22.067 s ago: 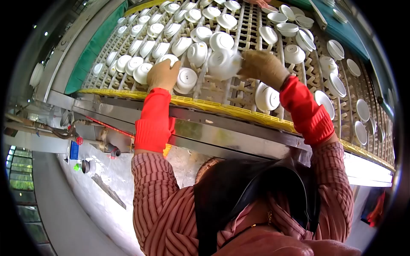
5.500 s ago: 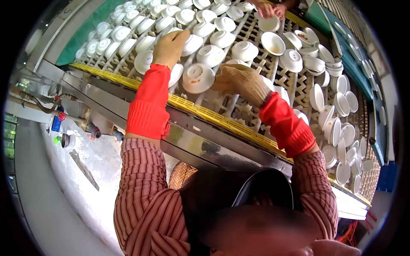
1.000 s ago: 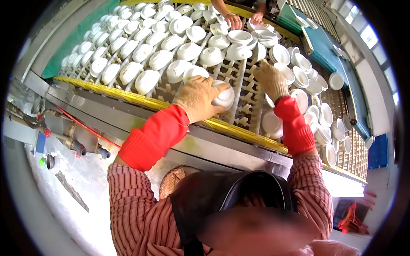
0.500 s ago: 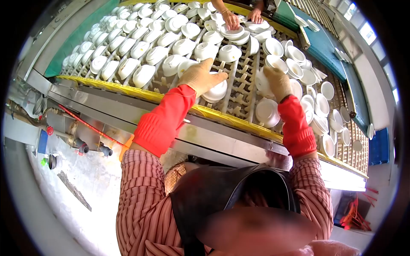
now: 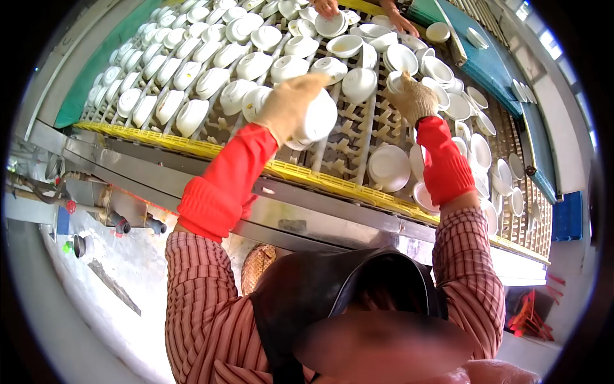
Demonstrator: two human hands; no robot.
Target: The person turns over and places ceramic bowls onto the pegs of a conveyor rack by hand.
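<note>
Both my hands wear tan gloves with red sleeves. My left hand (image 5: 291,105) is closed on a white bowl (image 5: 319,118), which it holds tilted over the pegged rack (image 5: 345,137) near the front edge. Farther right, my right hand (image 5: 412,99) reaches to the rim of a white bowl (image 5: 394,82) among loose bowls; its fingertips are partly hidden. An upside-down bowl (image 5: 389,168) lies on the rack below my right hand. Left of my hands, rows of white bowls (image 5: 212,83) lean or lie inverted between the pegs.
A co-worker's hands (image 5: 326,8) are at the rack's far side, one at a bowl. Loose bowls and dishes (image 5: 480,152) crowd the right side. A yellow strip (image 5: 358,192) and metal ledge (image 5: 307,214) run along the near edge. A teal belt (image 5: 476,54) carries several dishes at the right.
My left hand has lifted and tilted its bowl. My right hand has moved slightly up. The rows of bowls have shifted left, and the co-worker's hands have moved up and apart.
</note>
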